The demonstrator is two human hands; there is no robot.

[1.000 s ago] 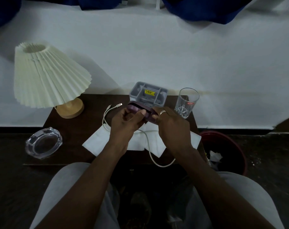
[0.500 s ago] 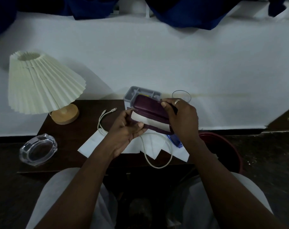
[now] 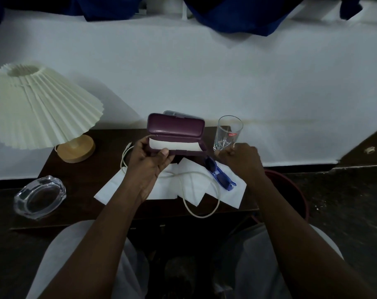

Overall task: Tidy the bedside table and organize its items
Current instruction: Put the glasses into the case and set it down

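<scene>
My left hand [image 3: 147, 161] holds a maroon glasses case [image 3: 176, 131] open above the dark bedside table [image 3: 80, 175]; a white cloth shows inside it. My right hand [image 3: 240, 157] hovers to the right of the case with fingers curled, just above blue glasses [image 3: 220, 176] that lie on white paper napkins [image 3: 172, 186]. Whether it touches the glasses is unclear. A white charging cable [image 3: 201, 190] loops across the napkins. A grey organizer box [image 3: 172, 113] is mostly hidden behind the case.
A pleated cream lamp [image 3: 41, 108] on a wooden base stands at the table's left. A glass ashtray [image 3: 40, 196] sits at the front left corner, a drinking glass [image 3: 227, 132] at the back right. A red bin [image 3: 291, 190] stands right of the table.
The case lid has swung fully open. My right hand has let go of the case and dropped to the right toward the blue glasses; my left hand alone holds the case.
</scene>
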